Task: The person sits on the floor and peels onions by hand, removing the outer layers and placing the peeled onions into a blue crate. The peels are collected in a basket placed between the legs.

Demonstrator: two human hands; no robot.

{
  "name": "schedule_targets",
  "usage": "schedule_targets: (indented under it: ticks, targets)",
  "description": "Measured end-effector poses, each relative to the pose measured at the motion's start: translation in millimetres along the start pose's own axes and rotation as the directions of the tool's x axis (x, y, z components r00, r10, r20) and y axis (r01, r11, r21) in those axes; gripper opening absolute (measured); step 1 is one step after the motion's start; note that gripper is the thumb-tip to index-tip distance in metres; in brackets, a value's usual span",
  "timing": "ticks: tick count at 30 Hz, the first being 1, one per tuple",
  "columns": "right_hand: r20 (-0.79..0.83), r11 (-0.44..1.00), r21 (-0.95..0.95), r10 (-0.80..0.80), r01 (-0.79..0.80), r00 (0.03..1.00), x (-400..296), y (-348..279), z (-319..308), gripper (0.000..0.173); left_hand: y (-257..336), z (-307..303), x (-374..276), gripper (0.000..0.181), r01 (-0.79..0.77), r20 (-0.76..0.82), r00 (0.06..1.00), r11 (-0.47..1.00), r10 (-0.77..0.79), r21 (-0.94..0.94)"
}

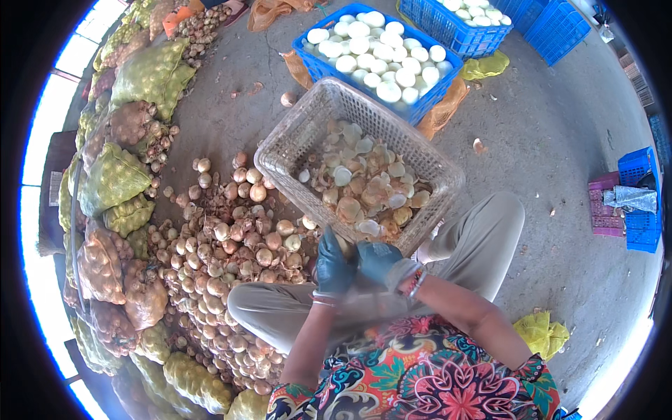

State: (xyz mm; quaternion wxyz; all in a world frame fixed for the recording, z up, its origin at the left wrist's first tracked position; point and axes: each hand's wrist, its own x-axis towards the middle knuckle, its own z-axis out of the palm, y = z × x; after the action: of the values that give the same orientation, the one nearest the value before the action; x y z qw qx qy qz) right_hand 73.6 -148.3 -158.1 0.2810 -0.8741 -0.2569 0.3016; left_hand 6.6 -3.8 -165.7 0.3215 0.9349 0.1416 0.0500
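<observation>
My left hand (334, 266), in a blue-green glove, is closed around an onion (344, 247) at the near rim of a worn plastic crate (436, 157). Close against it on the right, my right hand (379, 261), gloved the same way, is slightly blurred; whether it holds a tool cannot be seen. Onion skins and cut pieces (362, 184) lie inside the crate. Unpeeled onions (215, 286) are heaped on the floor to the left. Beyond the crate, a blue basket (310, 58) is full of peeled white onions (388, 52).
Net sacks of onions (118, 170) line the left side. Another blue basket (462, 39) of peeled onions stands at the back. Blue and magenta crates (606, 202) are at the right. A yellow net bag (541, 333) lies beside my crossed legs (488, 236).
</observation>
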Motion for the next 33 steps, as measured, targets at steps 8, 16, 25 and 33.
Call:
schedule_targets:
  ticks: [8,16,25,33]
  targets:
    - [0.115,0.901,-0.186,-0.376,0.392,0.92,-12.9,45.8,-57.0,0.023,25.1,-54.5,9.7,0.082,0.356,0.335,0.93,0.596,-0.151,-0.72]
    - [0.119,0.843,-0.395,-0.347,0.365,0.93,-12.6,19.9,-128.8,0.011,40.1,-51.0,23.2,0.075,0.384,0.349,0.923,0.488,-0.165,-0.784]
    - [0.146,0.907,-0.417,0.133,-0.061,0.98,4.5,69.3,-139.6,0.016,36.6,-64.9,21.2,0.076,0.298,0.31,0.95,0.381,-0.031,-0.875]
    - [-0.307,0.902,0.087,-0.38,0.423,0.873,-76.8,-0.8,-133.6,0.014,55.2,-82.7,35.8,0.091,0.203,0.197,0.977,0.628,-0.081,-0.751]
